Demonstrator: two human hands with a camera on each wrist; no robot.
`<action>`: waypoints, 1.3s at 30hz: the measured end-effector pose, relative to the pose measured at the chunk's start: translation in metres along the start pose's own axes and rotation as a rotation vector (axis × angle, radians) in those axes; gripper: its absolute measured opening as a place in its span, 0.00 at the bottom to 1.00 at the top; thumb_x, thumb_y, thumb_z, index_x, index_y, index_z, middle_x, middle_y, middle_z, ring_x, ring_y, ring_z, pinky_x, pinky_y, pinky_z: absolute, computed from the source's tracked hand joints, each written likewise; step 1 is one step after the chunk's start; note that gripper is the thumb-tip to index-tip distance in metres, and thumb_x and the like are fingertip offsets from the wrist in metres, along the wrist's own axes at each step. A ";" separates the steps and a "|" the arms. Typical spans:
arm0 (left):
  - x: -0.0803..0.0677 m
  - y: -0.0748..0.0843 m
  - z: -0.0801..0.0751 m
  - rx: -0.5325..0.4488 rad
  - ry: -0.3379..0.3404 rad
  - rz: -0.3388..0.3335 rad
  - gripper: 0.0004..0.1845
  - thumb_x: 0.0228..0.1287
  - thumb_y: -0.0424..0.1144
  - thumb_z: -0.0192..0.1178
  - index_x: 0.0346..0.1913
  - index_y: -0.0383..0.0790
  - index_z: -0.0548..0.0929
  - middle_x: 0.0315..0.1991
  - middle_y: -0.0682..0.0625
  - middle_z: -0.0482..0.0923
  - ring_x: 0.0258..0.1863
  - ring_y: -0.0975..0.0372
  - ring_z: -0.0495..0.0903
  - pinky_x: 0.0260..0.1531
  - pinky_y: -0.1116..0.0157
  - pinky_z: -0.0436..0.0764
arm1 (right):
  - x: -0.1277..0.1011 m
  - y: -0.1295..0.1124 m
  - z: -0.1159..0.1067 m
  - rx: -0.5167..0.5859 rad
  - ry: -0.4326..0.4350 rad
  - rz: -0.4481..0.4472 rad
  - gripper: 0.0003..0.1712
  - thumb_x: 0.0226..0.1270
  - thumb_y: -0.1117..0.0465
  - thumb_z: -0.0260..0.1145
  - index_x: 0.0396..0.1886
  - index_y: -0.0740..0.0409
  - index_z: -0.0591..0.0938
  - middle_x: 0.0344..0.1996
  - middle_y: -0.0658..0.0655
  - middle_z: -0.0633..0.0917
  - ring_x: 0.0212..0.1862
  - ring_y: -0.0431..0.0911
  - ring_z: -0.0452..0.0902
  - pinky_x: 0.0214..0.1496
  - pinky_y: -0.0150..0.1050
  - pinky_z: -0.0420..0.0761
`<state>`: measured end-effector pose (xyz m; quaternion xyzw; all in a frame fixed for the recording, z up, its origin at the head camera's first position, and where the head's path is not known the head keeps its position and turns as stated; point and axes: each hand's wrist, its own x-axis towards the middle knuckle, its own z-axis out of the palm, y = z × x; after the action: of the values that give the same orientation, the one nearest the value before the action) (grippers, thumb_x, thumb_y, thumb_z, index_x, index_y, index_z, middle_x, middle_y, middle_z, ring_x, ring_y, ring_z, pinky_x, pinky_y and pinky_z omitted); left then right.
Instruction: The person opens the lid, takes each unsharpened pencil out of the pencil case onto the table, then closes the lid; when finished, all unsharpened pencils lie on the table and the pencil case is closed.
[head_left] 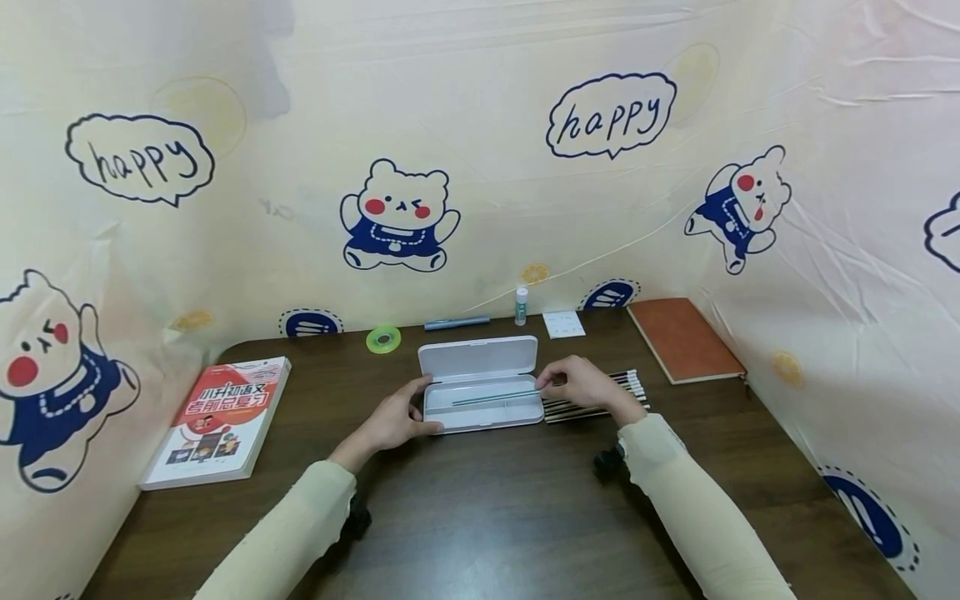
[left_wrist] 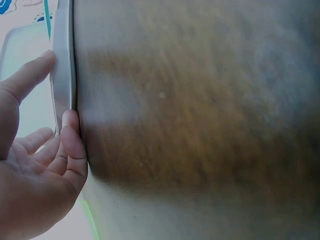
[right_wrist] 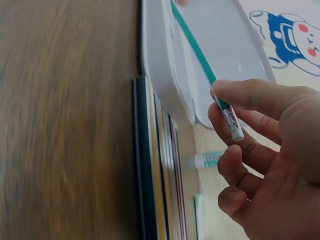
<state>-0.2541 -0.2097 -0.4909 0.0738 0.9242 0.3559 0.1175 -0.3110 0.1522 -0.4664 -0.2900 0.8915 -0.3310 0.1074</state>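
Observation:
A white pencil case (head_left: 459, 414) lies on the table with its lid (head_left: 477, 358) raised at the back. My left hand (head_left: 392, 417) grips the case's left end; the left wrist view shows thumb and fingers about its edge. Over the tray, my right hand (head_left: 581, 383) pinches a green pencil (right_wrist: 197, 47) near its white eraser end. The pencil slants across the tray, its far end pointing left. Several striped pencils (right_wrist: 159, 150) with white ends lie side by side right of the case, partly hidden under my right hand in the head view.
At the left lies a thick red-and-white book (head_left: 225, 417). Along the back are a green tape roll (head_left: 371, 340), a blue pen (head_left: 456, 323), a glue stick (head_left: 521, 308) and a white paper (head_left: 564, 324). A brown notebook (head_left: 686, 340) lies back right.

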 end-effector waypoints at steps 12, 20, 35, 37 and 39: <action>-0.002 0.000 0.000 -0.004 -0.001 0.006 0.50 0.54 0.49 0.76 0.77 0.47 0.60 0.60 0.47 0.74 0.31 0.63 0.76 0.32 0.65 0.75 | -0.035 0.026 -0.029 -0.014 0.043 0.015 0.06 0.68 0.59 0.68 0.41 0.53 0.88 0.37 0.47 0.89 0.38 0.41 0.77 0.44 0.38 0.76; -0.002 0.001 0.000 -0.005 -0.002 0.017 0.50 0.54 0.49 0.76 0.77 0.47 0.60 0.59 0.47 0.74 0.32 0.63 0.76 0.33 0.65 0.75 | -0.059 0.043 -0.044 -0.021 0.055 0.061 0.06 0.68 0.58 0.69 0.41 0.52 0.88 0.38 0.46 0.89 0.42 0.43 0.79 0.48 0.41 0.77; -0.002 0.000 -0.001 0.002 -0.003 -0.004 0.51 0.54 0.50 0.76 0.78 0.48 0.59 0.51 0.47 0.76 0.32 0.62 0.75 0.33 0.65 0.75 | -0.100 0.070 -0.057 0.011 -0.003 0.151 0.05 0.67 0.57 0.69 0.40 0.50 0.88 0.41 0.51 0.88 0.44 0.45 0.80 0.49 0.44 0.78; -0.002 0.001 -0.001 0.002 -0.006 -0.008 0.51 0.54 0.50 0.75 0.78 0.48 0.58 0.47 0.46 0.76 0.32 0.62 0.76 0.33 0.65 0.75 | -0.104 0.073 -0.057 0.015 -0.017 0.157 0.05 0.67 0.56 0.69 0.39 0.49 0.87 0.41 0.51 0.88 0.43 0.44 0.78 0.48 0.43 0.78; -0.002 0.000 -0.001 0.004 -0.008 -0.008 0.51 0.54 0.50 0.75 0.78 0.48 0.58 0.44 0.47 0.77 0.31 0.62 0.76 0.33 0.65 0.75 | -0.106 0.076 -0.057 0.020 -0.027 0.162 0.04 0.67 0.57 0.69 0.39 0.49 0.87 0.40 0.51 0.88 0.42 0.44 0.78 0.47 0.42 0.77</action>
<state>-0.2527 -0.2107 -0.4893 0.0718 0.9247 0.3530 0.1227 -0.2808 0.2915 -0.4730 -0.2202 0.9072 -0.3261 0.1489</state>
